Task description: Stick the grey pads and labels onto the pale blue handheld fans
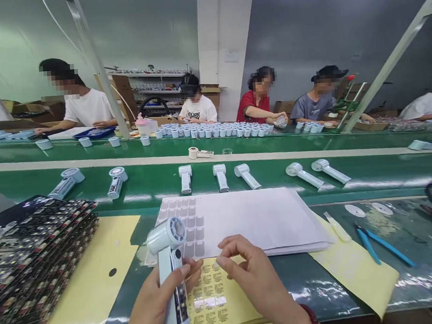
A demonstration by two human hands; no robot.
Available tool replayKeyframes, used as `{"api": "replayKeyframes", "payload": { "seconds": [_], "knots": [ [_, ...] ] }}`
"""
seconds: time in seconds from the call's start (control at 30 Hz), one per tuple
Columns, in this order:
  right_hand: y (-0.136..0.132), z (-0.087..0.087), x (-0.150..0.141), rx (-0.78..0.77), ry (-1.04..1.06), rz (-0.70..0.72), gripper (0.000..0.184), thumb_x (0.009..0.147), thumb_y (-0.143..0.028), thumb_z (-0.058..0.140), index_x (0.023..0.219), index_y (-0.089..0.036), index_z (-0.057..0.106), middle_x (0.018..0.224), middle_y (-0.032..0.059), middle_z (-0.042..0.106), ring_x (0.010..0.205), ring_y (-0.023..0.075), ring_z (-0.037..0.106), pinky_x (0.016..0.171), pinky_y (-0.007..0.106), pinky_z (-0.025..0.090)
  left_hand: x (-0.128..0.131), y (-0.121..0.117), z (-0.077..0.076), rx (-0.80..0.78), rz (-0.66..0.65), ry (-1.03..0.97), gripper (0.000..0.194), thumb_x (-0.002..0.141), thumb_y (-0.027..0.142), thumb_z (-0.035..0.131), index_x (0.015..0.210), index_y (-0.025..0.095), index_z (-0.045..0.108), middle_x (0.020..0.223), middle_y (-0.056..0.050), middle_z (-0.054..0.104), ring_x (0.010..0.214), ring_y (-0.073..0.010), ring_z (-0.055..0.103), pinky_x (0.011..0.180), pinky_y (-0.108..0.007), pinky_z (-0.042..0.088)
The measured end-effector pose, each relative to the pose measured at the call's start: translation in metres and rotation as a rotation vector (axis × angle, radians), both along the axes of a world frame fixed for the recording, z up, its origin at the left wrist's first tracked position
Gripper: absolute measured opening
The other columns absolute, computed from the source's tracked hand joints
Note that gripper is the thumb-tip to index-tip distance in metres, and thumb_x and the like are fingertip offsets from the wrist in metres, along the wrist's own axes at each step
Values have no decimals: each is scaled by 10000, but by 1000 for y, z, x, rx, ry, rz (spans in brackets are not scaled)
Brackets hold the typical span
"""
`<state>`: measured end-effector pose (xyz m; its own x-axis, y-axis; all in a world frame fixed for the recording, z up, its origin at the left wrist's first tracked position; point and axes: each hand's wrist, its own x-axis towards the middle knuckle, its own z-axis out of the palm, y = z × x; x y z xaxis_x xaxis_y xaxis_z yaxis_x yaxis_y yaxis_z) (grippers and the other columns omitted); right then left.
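Note:
My left hand (156,294) is wrapped around a light blue handheld fan (169,283), tilted with its round head up and a dark decorated strip along the handle. My right hand (249,273) hovers just to the right of the fan, its thumb and forefinger brought close together. Whether something small sits between those fingertips, I cannot make out. Below both hands lies a yellow sheet of small printed labels (211,318). Behind it is a stack of white sheets (249,219), with grey stickers (195,235) on its left part.
Decorated dark sheets (34,263) are piled at left. Blue pliers (377,244) and a pale-handled tool (337,227) lie at right. Several fans, including one fan (220,177), rest on the green conveyor (151,181). Co-workers sit beyond rows of blue cups (214,131).

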<state>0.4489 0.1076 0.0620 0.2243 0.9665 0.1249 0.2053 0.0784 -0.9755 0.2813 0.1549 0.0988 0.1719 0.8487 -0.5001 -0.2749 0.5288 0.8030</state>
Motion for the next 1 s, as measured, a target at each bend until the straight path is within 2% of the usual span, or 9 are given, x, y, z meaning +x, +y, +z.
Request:
{"api": "replayKeyframes", "payload": {
  "seconds": [0.07, 0.17, 0.33, 0.53, 0.63, 0.7, 0.8, 0.9, 1.0],
  "knots": [
    [-2, -8, 5, -21, -105, -38, 195, 882, -356, 563, 757, -207, 569, 977, 41, 577, 870, 209, 567, 596, 255, 438, -5, 0, -17, 55, -87, 85, 421, 620, 273, 833, 985, 111, 699, 997, -133, 715, 959, -286, 682, 764, -265, 575],
    [2, -14, 2, -19, -210, -76, 120, 866, -242, 532, 754, -202, 542, 874, 21, 551, 769, 196, 556, 679, 303, 425, -10, 3, -34, 82, -116, 124, 518, 547, 323, 874, 993, 121, 706, 1063, -144, 707, 1008, -312, 665, 805, -297, 566],
    [8, -20, -4, -3, -297, -101, 100, 841, -153, 496, 753, -201, 506, 862, 8, 494, 632, 164, 461, 606, 291, 347, -10, 7, -42, 86, -100, 105, 541, 520, 274, 902, 989, 94, 700, 1045, -161, 708, 995, -294, 674, 792, -242, 567],
    [-2, -14, 9, 25, -87, 36, 162, 914, -322, 536, 805, -203, 533, 878, 9, 561, 792, 177, 540, 682, 254, 428, -8, 3, -35, 20, -72, 69, 511, 572, 225, 889, 1030, 112, 692, 1087, -159, 695, 1021, -299, 666, 803, -264, 573],
    [-4, 0, 6, 11, 31, 78, 213, 937, -386, 552, 831, -201, 538, 930, 17, 554, 809, 173, 526, 663, 237, 442, -5, 0, -24, 18, -41, 71, 470, 567, 186, 894, 987, 107, 697, 966, -145, 714, 926, -279, 693, 776, -279, 578],
    [-4, 12, -3, -14, 152, 153, 223, 918, -401, 602, 831, -202, 549, 927, 12, 548, 779, 166, 519, 600, 214, 431, -2, -1, -17, 21, -44, 24, 452, 591, 245, 892, 972, 97, 699, 848, -123, 708, 785, -242, 698, 698, -262, 577],
    [-3, 30, -20, -32, 250, 238, 190, 872, -345, 653, 786, -202, 562, 918, 11, 567, 807, 172, 541, 554, 188, 394, -1, 2, -9, -22, -13, -78, 462, 661, 385, 844, 1007, 112, 702, 859, -105, 696, 760, -231, 677, 628, -252, 564],
    [0, 43, -30, -54, 156, 235, 112, 839, -212, 648, 751, -205, 579, 955, 2, 577, 864, 174, 563, 583, 185, 404, 1, 7, -6, -68, 59, -146, 435, 725, 417, 790, 1061, 154, 704, 974, -94, 689, 895, -248, 663, 658, -247, 563],
    [5, 49, -34, -69, 77, 222, 189, 818, -61, 658, 721, -202, 577, 933, -24, 559, 857, 150, 567, 605, 175, 418, 4, 12, -3, -91, 96, -191, 398, 767, 405, 753, 1085, 171, 701, 963, -76, 684, 910, -243, 657, 687, -253, 561]
  ]
}}
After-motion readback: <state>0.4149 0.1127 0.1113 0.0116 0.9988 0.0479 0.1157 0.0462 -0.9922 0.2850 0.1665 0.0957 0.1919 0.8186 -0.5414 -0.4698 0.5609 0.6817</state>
